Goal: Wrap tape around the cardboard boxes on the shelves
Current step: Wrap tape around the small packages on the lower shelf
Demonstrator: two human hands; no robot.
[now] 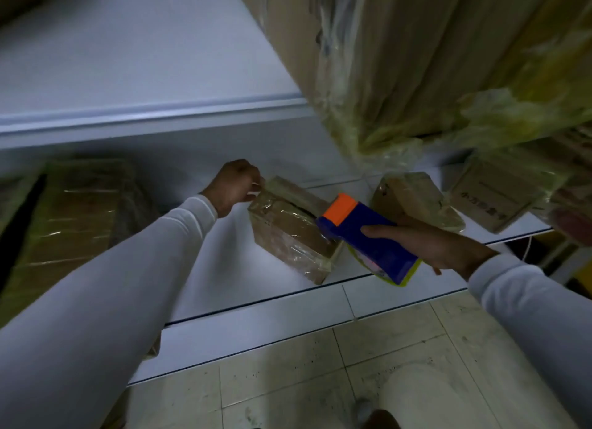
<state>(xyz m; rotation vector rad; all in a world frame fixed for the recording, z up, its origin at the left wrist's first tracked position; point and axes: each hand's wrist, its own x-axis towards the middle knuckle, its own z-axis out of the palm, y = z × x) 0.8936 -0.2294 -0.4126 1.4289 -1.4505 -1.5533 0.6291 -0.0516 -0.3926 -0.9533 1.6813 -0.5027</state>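
A small cardboard box [290, 233] wrapped in clear tape lies tilted on the white lower shelf [230, 268]. My left hand [235, 185] grips its far left top corner with curled fingers. My right hand [426, 239] holds a blue tape dispenser [368, 239] with an orange end, its tip close to the box's right side. A roll of yellowish tape shows at the dispenser's lower edge. Both arms wear white sleeves.
Another taped small box [416, 198] and a printed carton [490, 201] sit further right on the shelf. A flat taped carton [73, 217] lies at the left. A large plastic-wrapped carton [416, 60] overhangs from the upper shelf [144, 117]. Tiled floor [304, 380] below.
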